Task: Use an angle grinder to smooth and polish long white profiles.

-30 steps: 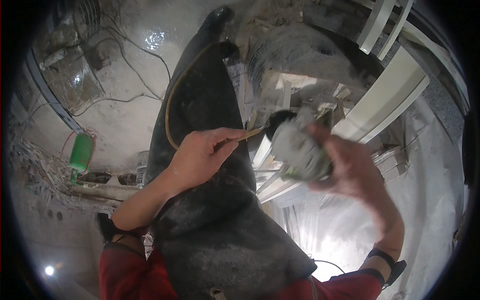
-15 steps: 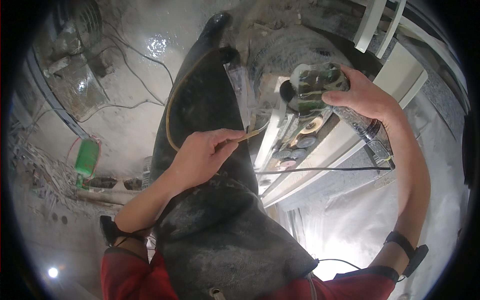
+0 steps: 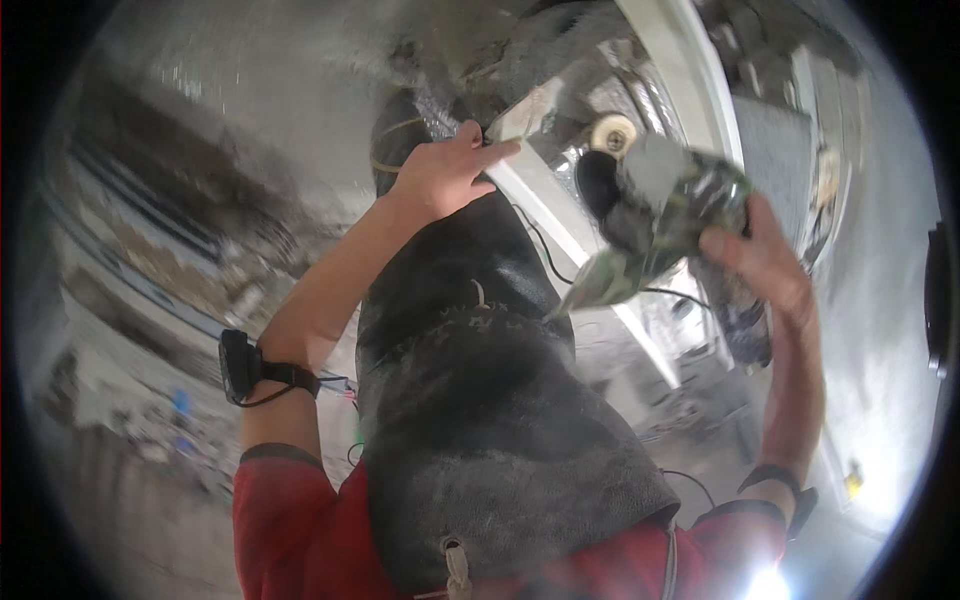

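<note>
My right hand (image 3: 762,250) grips a dark angle grinder (image 3: 742,325) wrapped in a camouflage cover (image 3: 690,205). The cover's loose end hangs down to the left, and a dark round part shows at the tool's front. Motion blurs the tool. My left hand (image 3: 440,178) is closed, index finger stretched forward, around a thin yellowish hose (image 3: 398,128) that loops over my apron; the hose's tip shows only faintly by the fingertip. Close to that fingertip lies a long white strip (image 3: 545,205).
A dusty black apron (image 3: 470,400) covers my front and legs. A pale round disc (image 3: 613,133) sits beyond the grinder. A black cord (image 3: 540,245) crosses between the apron and the tool. A white rail (image 3: 695,70) runs along the far right.
The view has swung round and is smeared. My right hand has tilted the grinder, and the cover's loose end now hangs out. My left hand appears farther forward, by the white strip.
</note>
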A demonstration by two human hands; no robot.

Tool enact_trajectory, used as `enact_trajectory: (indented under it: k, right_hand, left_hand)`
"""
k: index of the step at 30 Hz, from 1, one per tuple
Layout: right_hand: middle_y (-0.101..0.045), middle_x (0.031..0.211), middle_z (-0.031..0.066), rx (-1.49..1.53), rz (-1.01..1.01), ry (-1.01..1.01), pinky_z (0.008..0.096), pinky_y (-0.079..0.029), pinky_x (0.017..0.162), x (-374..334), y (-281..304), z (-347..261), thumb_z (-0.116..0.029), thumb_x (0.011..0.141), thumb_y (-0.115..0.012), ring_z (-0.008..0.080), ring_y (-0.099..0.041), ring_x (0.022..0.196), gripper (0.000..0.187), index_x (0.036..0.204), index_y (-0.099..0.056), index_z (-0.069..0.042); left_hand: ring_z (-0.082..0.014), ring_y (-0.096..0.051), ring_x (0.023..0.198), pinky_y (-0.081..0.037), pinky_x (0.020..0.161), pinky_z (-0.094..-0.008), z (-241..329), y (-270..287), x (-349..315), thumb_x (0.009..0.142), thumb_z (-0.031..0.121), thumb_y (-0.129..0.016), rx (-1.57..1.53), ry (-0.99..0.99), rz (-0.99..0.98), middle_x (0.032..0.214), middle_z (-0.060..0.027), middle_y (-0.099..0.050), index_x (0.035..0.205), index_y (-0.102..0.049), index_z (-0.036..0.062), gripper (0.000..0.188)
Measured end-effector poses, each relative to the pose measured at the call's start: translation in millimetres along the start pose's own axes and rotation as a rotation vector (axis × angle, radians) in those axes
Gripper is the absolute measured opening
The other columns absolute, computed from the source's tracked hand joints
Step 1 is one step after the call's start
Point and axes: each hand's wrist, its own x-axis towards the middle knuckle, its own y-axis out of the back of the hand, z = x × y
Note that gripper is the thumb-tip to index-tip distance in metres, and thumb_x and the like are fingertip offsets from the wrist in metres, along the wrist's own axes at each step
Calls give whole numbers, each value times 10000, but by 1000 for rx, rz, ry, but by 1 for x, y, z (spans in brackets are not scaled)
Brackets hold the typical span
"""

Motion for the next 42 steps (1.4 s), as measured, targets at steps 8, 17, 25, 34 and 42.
enact_trajectory:
  k: [8,17,25,34,42]
  right_hand:
    - [-650,1188,120,754,521,-130,373,-493,955,-132,-179,149,-596,670,-835,221,-606,1091,1025,1396,-484,36]
    - [-604,1263,127,1111,932,-109,374,-454,1047,-66,-357,117,-247,721,-835,224,-577,1181,810,1399,-471,8]
    - [-540,1347,188,824,1206,33,376,-439,1073,44,-337,104,-188,686,-864,252,-555,1239,946,1461,-356,2]
    - [-551,1342,181,984,1455,-10,382,-421,1084,78,-315,167,-163,795,-819,260,-555,1234,818,1476,-397,-4]
    - [-538,1334,168,914,1386,329,365,-416,1098,120,-323,100,-180,711,-867,235,-531,1253,919,1478,-379,-48]
  left_hand:
    - [-335,-708,803,-592,777,-481,6,16,78,935,308,-665,482,-611,-434,1086,-127,-638,1267,-637,192,353]
    - [-353,-679,950,-541,839,-453,43,40,137,939,307,-689,489,-510,-712,1027,-137,-686,1172,-669,101,311]
    - [-149,-585,875,-470,884,-305,-19,87,66,1065,205,-497,-93,-76,-389,896,-32,-622,1439,-550,112,389]
    - [-74,-519,755,-435,727,-234,5,73,14,1048,57,-442,-304,78,-468,778,18,-532,1455,-484,106,413]
    - [-49,-469,715,-408,682,-220,-26,79,9,1046,67,-450,-445,105,-463,760,38,-502,1458,-498,108,416]
